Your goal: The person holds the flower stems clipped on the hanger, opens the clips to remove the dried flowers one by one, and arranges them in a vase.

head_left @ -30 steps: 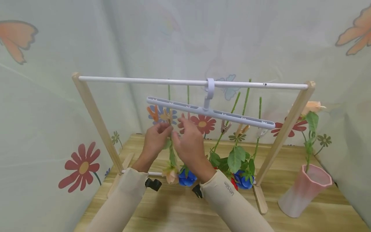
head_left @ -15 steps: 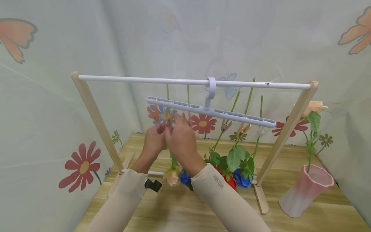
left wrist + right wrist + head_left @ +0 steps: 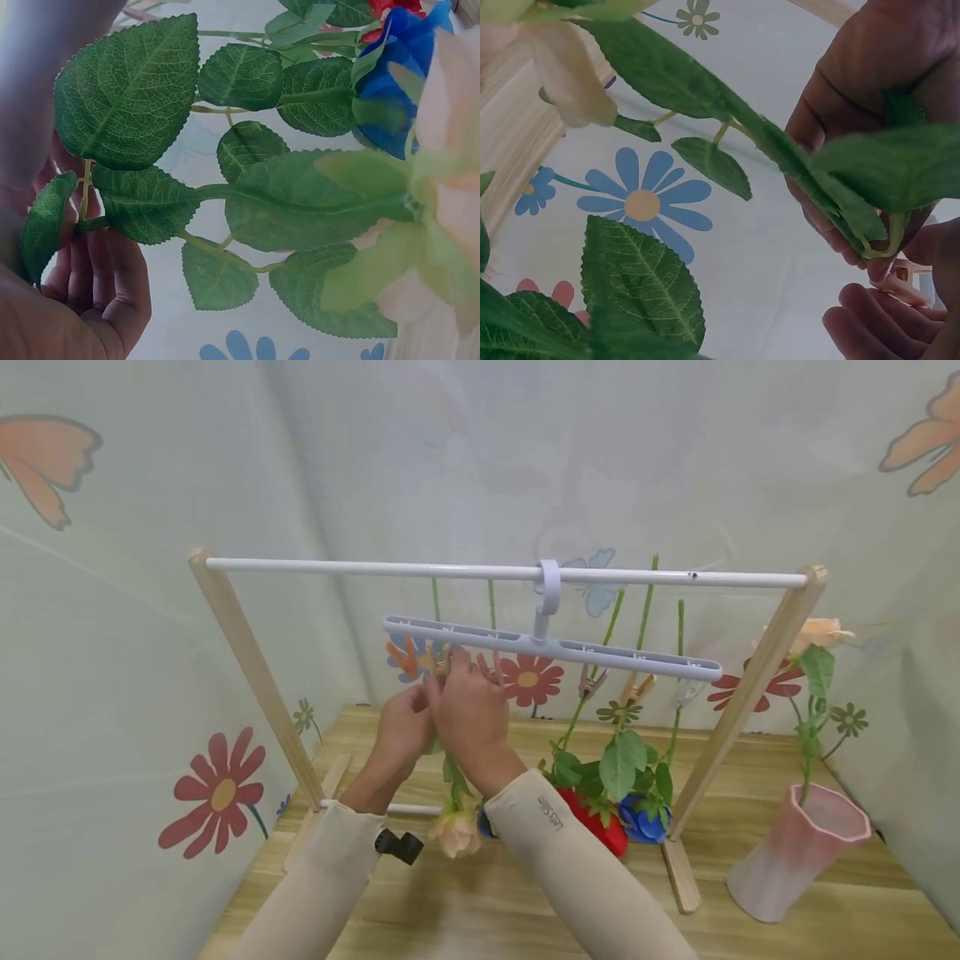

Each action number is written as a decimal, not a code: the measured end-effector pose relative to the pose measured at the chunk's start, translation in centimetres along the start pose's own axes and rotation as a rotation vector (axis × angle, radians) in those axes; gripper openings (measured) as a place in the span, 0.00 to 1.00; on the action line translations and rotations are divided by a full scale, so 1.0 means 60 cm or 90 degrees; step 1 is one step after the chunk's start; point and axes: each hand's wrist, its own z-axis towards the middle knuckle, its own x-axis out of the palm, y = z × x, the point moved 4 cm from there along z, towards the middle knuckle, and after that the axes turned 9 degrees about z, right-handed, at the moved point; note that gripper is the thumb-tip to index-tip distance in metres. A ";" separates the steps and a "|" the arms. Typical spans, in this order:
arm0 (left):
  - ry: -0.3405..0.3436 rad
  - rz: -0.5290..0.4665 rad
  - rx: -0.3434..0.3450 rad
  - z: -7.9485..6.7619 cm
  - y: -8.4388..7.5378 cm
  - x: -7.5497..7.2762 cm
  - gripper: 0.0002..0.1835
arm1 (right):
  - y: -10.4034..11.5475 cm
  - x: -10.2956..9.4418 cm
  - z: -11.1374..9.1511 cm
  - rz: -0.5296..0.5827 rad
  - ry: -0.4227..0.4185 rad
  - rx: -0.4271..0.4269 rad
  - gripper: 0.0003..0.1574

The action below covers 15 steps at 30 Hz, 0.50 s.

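A peach artificial rose (image 3: pixel 456 835) hangs head down, its green stem running up to both hands. My left hand (image 3: pixel 402 727) grips that stem; in the left wrist view its fingers (image 3: pixel 124 274) curl near the leaves. Close beside it, my right hand (image 3: pixel 472 710) reaches up to a tan clothespin under the hanger (image 3: pixel 465 633). In the right wrist view the right hand's thumb and fingers (image 3: pixel 877 322) pinch the clothespin (image 3: pixel 901 286). The stem's upper end stands above the hanger. An orange clothespin (image 3: pixel 402 658) hangs to the left.
The hanger hooks on the white rod (image 3: pixel 360 568) of a wooden-legged rack. On its right side, red (image 3: pixel 600 827) and blue roses (image 3: pixel 645 818) hang from clips. Beyond the right leg stands a pink vase (image 3: pixel 795 860) with another peach rose (image 3: pixel 817 635).
My right hand has moved left and up to the clothespin, beside my left hand. The left hand stays at the stem. The hanger has tilted slightly, and the peach rose has shifted a little right.
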 end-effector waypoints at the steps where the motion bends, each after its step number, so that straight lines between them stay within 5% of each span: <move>1: -0.001 -0.001 0.001 0.000 0.001 0.000 0.16 | 0.000 0.001 0.000 0.004 -0.002 0.000 0.18; 15: -0.009 -0.016 0.012 -0.006 -0.004 -0.002 0.15 | 0.008 0.001 0.005 0.029 -0.027 0.033 0.18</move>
